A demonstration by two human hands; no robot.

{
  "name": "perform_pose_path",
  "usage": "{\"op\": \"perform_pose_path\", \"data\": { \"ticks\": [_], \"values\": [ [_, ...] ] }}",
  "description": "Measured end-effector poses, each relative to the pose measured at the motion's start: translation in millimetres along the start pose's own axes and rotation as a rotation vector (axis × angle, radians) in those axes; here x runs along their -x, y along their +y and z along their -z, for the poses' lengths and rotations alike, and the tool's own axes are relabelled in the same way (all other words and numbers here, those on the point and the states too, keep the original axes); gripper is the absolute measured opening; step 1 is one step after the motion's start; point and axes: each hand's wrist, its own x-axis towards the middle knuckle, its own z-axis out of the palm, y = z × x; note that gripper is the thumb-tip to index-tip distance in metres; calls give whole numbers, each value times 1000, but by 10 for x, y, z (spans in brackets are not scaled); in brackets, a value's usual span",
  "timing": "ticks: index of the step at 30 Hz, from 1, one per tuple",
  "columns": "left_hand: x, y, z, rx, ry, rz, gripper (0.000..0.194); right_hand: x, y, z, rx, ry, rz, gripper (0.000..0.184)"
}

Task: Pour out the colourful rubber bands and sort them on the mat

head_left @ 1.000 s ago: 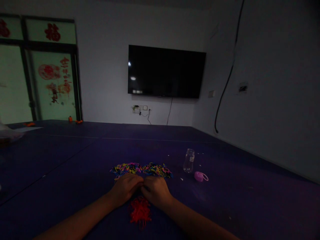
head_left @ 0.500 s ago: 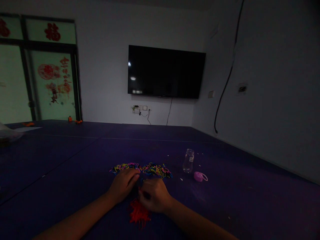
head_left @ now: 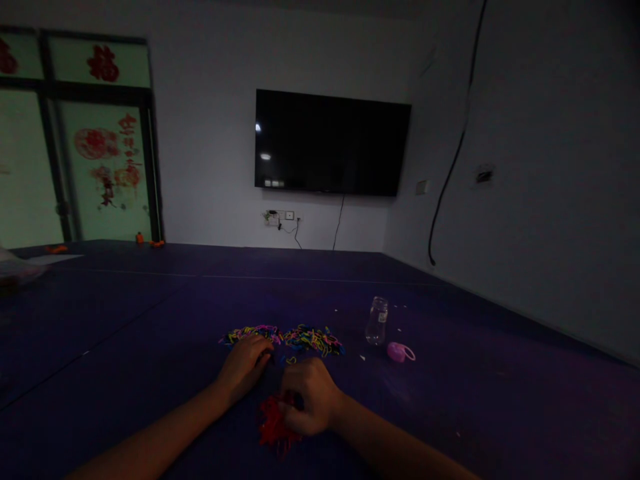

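A spread of small multicoloured bands (head_left: 285, 337) lies on the dark purple table (head_left: 125, 333). Closer to me sits a heap of red bands (head_left: 273, 427). My left hand (head_left: 245, 367) rests at the near edge of the multicoloured spread, fingers curled down onto the bands. My right hand (head_left: 307, 397) is closed in a loose fist over the top of the red heap, and what its fingers hold is hidden. The room is dim.
A small clear bottle (head_left: 377, 321) stands to the right of the bands, with a pink ring-shaped object (head_left: 399, 351) lying beside it. A black television hangs on the far wall. Small orange items and a pale sheet lie at the table's far left.
The hands, which were touching over the bands, have parted. My right hand has drawn back toward me onto the red heap. My left hand has stayed at the multicoloured spread.
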Motion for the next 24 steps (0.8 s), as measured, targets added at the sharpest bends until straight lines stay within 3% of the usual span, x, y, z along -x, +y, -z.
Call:
{"op": "perform_pose_path", "data": {
  "ticks": [4,10,13,20,24],
  "values": [
    [3,-12,-4,0,35,-47,17,-10,-35,65,-11,42,-93,27],
    [8,21,-30,-34,59,-221,14,-97,-12,99,120,71,-396,33],
    [21,60,-33,-64,60,-261,12,-127,56,86,125,8,-415,30],
    [35,105,-19,-91,39,-259,15,-95,168,43,147,-215,-410,46],
    [26,113,-17,-100,42,-238,14,-90,203,16,136,-262,-443,49]
  ]
}}
